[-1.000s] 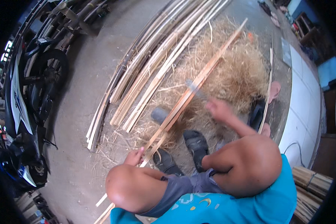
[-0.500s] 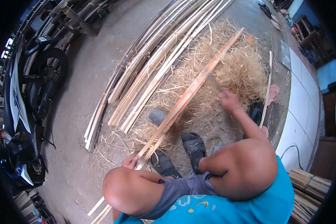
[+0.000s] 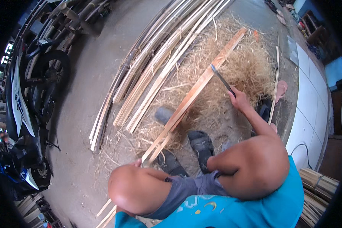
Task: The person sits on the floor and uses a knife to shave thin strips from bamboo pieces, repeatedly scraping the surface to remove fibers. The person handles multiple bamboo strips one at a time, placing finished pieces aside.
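A long reddish-brown wooden plank [image 3: 221, 57] slants from the far right down toward my left knee, passing beside a short grey cylinder [image 3: 163, 114]. Pale bamboo strips [image 3: 155, 146] run along its near end. My left hand [image 3: 137, 163] is closed on one strip beside my left knee, which hides much of the hand. In my right hand [image 3: 239, 99] is a knife, gripped by its handle. Its dark, narrow blade [image 3: 222, 78] points up and left, with the tip close to the plank's edge. Curly shavings [image 3: 250, 72] are heaped around and beyond the plank.
Several bundles of long strips [image 3: 155, 72] lie to the left of the shavings. Farther left stands a motorcycle [image 3: 38, 95]. On the right are a loose strip [image 3: 276, 79], a pink sandal [image 3: 281, 90], white tiles [image 3: 306, 102] and stacked strips [image 3: 318, 186]. My feet [image 3: 200, 146] are just below the cylinder.
The knife, blurred earlier, now shows plainly with its tip near the plank. My right hand has moved slightly right and up. My left hand is farther behind the knee.
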### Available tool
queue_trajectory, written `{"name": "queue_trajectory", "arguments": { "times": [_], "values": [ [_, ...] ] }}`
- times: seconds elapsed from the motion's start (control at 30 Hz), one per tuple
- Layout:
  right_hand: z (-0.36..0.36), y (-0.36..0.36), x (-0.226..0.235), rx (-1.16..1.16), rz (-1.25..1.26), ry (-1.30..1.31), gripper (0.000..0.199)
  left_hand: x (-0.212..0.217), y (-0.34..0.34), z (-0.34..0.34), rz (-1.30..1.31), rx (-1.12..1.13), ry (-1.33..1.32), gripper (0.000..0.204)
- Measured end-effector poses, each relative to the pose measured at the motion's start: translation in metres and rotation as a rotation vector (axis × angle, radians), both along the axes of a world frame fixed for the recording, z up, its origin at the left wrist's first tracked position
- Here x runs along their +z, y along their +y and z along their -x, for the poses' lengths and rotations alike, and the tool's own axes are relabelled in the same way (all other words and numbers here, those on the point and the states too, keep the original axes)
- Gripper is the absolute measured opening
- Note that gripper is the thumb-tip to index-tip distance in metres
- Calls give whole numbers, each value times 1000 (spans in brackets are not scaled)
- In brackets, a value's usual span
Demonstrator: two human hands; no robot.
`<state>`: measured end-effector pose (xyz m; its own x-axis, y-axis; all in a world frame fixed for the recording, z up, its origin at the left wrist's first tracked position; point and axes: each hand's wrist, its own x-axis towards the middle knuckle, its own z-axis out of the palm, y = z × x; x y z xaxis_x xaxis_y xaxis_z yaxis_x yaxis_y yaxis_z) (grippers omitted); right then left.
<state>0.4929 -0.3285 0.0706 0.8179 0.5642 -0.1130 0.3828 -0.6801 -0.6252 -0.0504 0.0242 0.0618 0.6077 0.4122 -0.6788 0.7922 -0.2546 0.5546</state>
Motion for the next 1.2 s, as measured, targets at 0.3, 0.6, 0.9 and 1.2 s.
{"name": "queue_trajectory", "arguments": {
  "times": [0.3,0.6,0.9,1.2],
  "values": [
    [13,13,-11,131,-5,-78,44,9,-8,-14,-39,60,-17,58],
    [46,35,-10,582,143,-228,44,-4,-24,-70,112,118,-260,49],
    [44,54,-8,466,-11,-102,43,2,-35,-68,148,170,-211,48],
    [61,56,-10,387,-115,-66,48,13,-35,-99,248,282,-254,38]
  ]
}}
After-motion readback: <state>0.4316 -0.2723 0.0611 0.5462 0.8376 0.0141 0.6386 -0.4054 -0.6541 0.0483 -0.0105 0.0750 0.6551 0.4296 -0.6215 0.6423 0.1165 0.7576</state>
